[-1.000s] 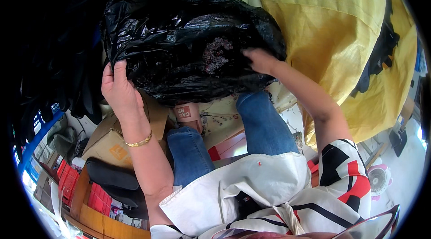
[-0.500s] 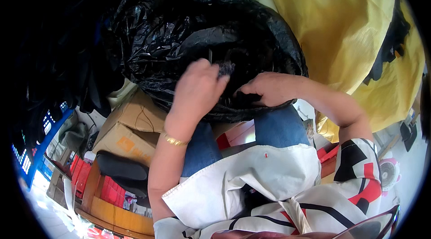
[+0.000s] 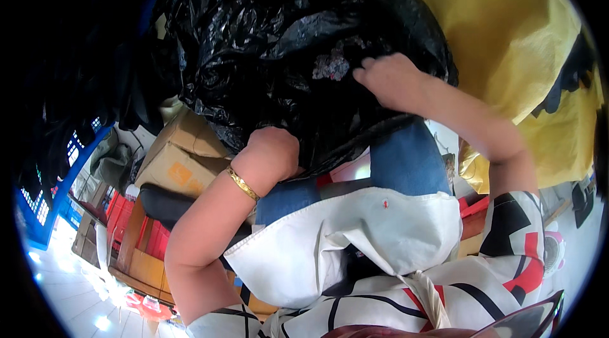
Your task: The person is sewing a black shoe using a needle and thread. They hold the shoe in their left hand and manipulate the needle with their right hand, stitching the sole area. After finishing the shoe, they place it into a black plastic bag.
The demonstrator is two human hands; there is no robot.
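Note:
A large black plastic bag [image 3: 254,78] fills the middle, its near edge hanging over my knees. My left hand [image 3: 273,149], with a gold bracelet at the wrist, is closed in a fist on the bag's near edge. Over the bag's right part is my right hand [image 3: 390,81], its fingers curled; what they hold, if anything, is hidden. Just left of those fingers shows a greyish, speckled crumpled clump [image 3: 332,64] against the black; I cannot make out what it is.
A cardboard box [image 3: 181,157] stands left of my knees. Dark cloth-like items hang at the far left above a blue plastic crate [image 3: 41,211]. Large yellow sacks [image 3: 501,52] stand at the right. A white apron [image 3: 374,236] covers my lap.
My left hand has come down and back from the bag's middle to its near edge. My right hand has moved up and away. The speckled clump shows more fully.

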